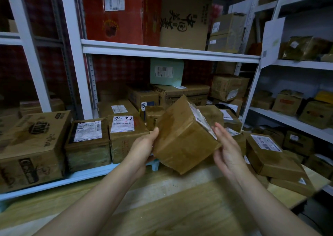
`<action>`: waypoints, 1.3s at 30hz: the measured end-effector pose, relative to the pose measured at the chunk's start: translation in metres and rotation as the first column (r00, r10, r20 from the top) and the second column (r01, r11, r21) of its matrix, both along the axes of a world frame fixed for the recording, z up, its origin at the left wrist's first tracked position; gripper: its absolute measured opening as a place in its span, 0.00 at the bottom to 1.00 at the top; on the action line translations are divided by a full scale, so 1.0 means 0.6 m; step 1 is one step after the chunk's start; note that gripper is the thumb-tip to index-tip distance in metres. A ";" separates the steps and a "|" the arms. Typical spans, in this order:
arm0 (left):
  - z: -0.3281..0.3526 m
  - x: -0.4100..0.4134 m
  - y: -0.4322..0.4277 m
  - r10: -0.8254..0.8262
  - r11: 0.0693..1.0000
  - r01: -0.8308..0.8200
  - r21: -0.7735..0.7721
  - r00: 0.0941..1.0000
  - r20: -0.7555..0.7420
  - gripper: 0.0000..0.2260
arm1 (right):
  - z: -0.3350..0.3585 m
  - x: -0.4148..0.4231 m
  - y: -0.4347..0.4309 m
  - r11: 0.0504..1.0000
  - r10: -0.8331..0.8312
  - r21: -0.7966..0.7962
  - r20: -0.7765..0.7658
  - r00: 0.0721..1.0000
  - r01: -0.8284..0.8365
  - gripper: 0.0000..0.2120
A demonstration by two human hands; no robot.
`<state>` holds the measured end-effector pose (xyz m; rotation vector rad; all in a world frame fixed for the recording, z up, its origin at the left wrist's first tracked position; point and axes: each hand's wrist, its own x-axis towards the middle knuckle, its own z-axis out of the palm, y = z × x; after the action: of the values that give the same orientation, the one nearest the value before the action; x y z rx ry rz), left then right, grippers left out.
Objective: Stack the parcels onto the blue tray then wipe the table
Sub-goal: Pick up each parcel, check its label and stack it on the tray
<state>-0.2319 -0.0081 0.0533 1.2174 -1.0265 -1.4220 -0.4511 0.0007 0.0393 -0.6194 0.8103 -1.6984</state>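
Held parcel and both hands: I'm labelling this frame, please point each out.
held parcel point(182, 140), head view, its taped brown side.
left hand point(143, 147), head view, the middle of the hand.
right hand point(227, 151), head view, the middle of the hand.

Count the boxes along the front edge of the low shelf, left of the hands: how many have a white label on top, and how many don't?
White-labelled boxes: 2
Unlabelled printed box: 1
Total: 3
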 end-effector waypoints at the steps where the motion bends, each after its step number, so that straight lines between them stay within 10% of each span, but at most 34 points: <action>1: 0.000 -0.002 0.001 0.011 1.000 -0.011 -0.001 1.000 -0.005 0.10 | 0.000 0.000 0.000 1.000 0.002 0.005 0.009 1.000 -0.002 0.19; 25: -0.009 -0.003 -0.009 0.086 0.990 -0.091 -0.105 0.995 -0.053 0.18 | -0.015 -0.022 -0.003 1.000 -0.004 0.013 -0.338 0.941 0.009 0.14; 32: 0.008 -0.009 0.005 -0.047 0.990 0.016 -0.141 0.973 -0.224 0.19 | -0.008 -0.013 0.006 0.998 0.047 -0.024 -0.086 0.995 -0.049 0.10; 39: 0.031 -0.016 0.025 -0.130 0.944 0.101 -0.314 0.989 -0.074 0.14 | 0.002 -0.017 0.015 0.997 0.067 -0.019 -0.065 0.996 -0.069 0.14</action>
<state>-0.2414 0.0069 0.0719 0.8667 -1.2199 -1.3324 -0.4616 0.0100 0.0408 -0.7117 0.8086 -1.6341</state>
